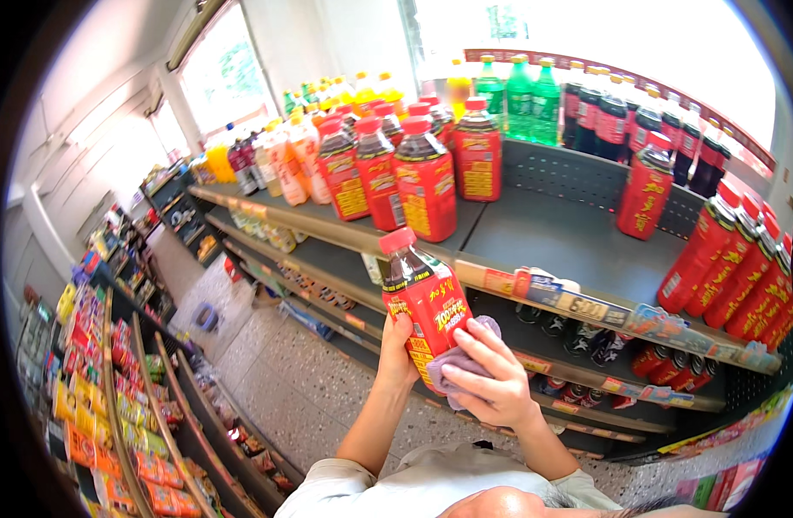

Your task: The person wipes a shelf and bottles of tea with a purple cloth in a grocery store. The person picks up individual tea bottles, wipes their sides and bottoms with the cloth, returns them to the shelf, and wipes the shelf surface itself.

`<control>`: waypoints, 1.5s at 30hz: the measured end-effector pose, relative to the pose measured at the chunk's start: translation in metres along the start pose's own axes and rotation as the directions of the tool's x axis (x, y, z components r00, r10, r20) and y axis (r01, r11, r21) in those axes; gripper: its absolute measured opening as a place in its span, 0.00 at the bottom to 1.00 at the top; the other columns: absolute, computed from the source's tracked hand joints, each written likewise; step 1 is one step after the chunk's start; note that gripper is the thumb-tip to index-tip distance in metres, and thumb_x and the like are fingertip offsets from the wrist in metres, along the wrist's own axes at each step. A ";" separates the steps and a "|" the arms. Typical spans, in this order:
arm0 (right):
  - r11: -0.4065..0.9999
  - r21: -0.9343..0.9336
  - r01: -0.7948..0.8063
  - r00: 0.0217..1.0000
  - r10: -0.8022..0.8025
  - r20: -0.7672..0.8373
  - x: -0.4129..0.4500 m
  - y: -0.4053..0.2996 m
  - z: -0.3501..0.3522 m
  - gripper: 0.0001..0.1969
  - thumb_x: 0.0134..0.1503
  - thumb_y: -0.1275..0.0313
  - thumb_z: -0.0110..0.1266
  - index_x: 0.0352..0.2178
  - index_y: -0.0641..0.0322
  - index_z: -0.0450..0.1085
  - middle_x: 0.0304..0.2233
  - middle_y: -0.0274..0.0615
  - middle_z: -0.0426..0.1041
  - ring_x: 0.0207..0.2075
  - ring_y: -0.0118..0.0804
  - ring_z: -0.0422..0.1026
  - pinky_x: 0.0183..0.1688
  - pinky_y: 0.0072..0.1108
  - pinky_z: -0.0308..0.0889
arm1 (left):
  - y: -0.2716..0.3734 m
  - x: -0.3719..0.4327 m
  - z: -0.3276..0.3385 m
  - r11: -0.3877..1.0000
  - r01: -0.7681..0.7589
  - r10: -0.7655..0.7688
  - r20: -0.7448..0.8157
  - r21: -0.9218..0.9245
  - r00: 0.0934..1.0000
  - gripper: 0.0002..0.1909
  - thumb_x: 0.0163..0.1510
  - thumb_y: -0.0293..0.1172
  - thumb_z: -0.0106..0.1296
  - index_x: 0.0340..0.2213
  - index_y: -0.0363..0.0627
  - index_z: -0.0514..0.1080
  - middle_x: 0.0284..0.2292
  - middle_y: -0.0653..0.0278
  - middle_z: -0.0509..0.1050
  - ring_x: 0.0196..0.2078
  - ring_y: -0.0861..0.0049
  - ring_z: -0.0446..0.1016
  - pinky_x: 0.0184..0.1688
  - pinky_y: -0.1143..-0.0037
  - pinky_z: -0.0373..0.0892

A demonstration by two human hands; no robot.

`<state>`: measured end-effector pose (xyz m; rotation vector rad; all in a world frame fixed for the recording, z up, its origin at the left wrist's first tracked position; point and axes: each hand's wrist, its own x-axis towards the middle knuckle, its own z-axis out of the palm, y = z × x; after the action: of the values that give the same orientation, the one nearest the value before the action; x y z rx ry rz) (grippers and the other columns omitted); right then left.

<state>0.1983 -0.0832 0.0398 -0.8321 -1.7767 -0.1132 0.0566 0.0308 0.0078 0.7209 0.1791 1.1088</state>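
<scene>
Between my hands, in front of the shelf edge, is a red-labelled plastic drink bottle (428,298) with a red cap and dark liquid. My left hand (398,346) grips its lower left side, thumb across the label. A purple cloth (460,368) is bunched in my right hand (493,375), which presses it against the lower right of the bottle. Several matching bottles (425,181) stand on the top shelf (532,226) just beyond. One more such bottle (645,188) stands apart, farther right on that shelf.
Slimmer red bottles (700,252) stand in a row at the shelf's right end. Green soda bottles (532,97) and cola bottles (613,116) line a rear ledge by the window. Drink cans (671,366) fill lower shelves. Snack shelves (124,388) flank the aisle floor (286,369) on the left.
</scene>
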 end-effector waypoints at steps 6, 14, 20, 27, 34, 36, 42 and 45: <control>0.980 0.161 -0.116 0.986 0.094 0.140 0.009 0.001 0.037 0.20 0.43 0.77 0.58 0.41 0.52 0.73 0.57 0.58 0.53 0.58 0.66 0.51 0.56 0.42 0.54 | 0.013 -0.024 -0.033 0.984 -0.127 0.129 -0.009 0.128 0.992 0.40 0.42 0.46 0.63 0.51 0.40 0.57 0.46 0.58 0.69 0.46 0.71 0.70 0.47 0.70 0.68; 0.975 0.208 -0.084 0.996 0.077 0.043 0.047 0.006 0.060 0.19 0.39 0.80 0.57 0.38 0.58 0.74 0.57 0.64 0.52 0.59 0.62 0.52 0.57 0.37 0.52 | 0.019 -0.043 -0.047 0.938 -0.136 0.177 -0.103 0.319 0.979 0.46 0.36 0.43 0.68 0.52 0.42 0.55 0.46 0.62 0.68 0.47 0.75 0.69 0.48 0.74 0.66; 0.843 0.489 -0.225 0.974 0.188 0.123 0.069 0.019 0.055 0.17 0.36 0.79 0.54 0.34 0.63 0.75 0.52 0.59 0.62 0.55 0.50 0.62 0.55 0.29 0.57 | 0.028 -0.046 -0.039 0.913 -0.203 0.202 0.040 0.354 0.979 0.52 0.29 0.46 0.71 0.51 0.40 0.54 0.47 0.62 0.66 0.49 0.76 0.66 0.51 0.74 0.63; 0.480 0.804 -0.351 0.919 0.342 0.198 0.055 0.039 0.065 0.14 0.43 0.80 0.53 0.35 0.66 0.75 0.51 0.53 0.65 0.50 0.38 0.66 0.52 0.26 0.59 | 0.027 -0.042 -0.039 0.939 -0.152 0.137 0.069 0.309 0.988 0.52 0.28 0.48 0.71 0.51 0.39 0.55 0.47 0.60 0.66 0.49 0.75 0.66 0.52 0.72 0.63; 0.212 0.882 -0.421 0.839 0.461 0.290 0.050 0.039 0.072 0.15 0.54 0.75 0.47 0.42 0.72 0.70 0.50 0.48 0.66 0.50 0.35 0.66 0.54 0.26 0.58 | 0.021 -0.045 -0.046 0.957 -0.119 0.107 0.057 0.265 0.993 0.54 0.26 0.50 0.71 0.51 0.39 0.56 0.47 0.59 0.67 0.48 0.74 0.68 0.50 0.72 0.65; 0.208 0.866 -0.455 0.806 0.509 0.301 0.049 0.036 0.075 0.15 0.55 0.75 0.46 0.44 0.71 0.69 0.50 0.48 0.66 0.50 0.35 0.65 0.54 0.25 0.57 | 0.019 -0.042 -0.053 0.961 -0.116 0.103 0.062 0.250 0.993 0.53 0.26 0.49 0.72 0.51 0.39 0.57 0.45 0.60 0.69 0.46 0.74 0.70 0.49 0.72 0.66; 0.445 0.731 -0.517 0.799 0.557 0.226 0.028 0.036 0.084 0.18 0.59 0.73 0.40 0.48 0.73 0.64 0.52 0.47 0.65 0.54 0.37 0.61 0.57 0.25 0.52 | 0.018 -0.044 -0.049 0.972 -0.151 0.161 -0.043 0.182 0.986 0.53 0.27 0.49 0.71 0.51 0.38 0.57 0.44 0.60 0.69 0.45 0.74 0.71 0.48 0.71 0.68; 0.413 0.732 -0.543 0.785 0.559 0.267 0.016 0.031 0.087 0.18 0.59 0.73 0.40 0.49 0.72 0.62 0.52 0.48 0.64 0.55 0.37 0.60 0.58 0.25 0.51 | 0.023 -0.044 -0.053 0.969 -0.189 0.205 -0.088 0.156 0.975 0.51 0.28 0.51 0.70 0.50 0.39 0.57 0.44 0.61 0.70 0.44 0.74 0.71 0.46 0.71 0.69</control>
<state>0.1446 -0.0118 0.0102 -0.6900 -1.2127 1.0549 -0.0062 0.0213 -0.0279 0.8262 0.2847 1.3348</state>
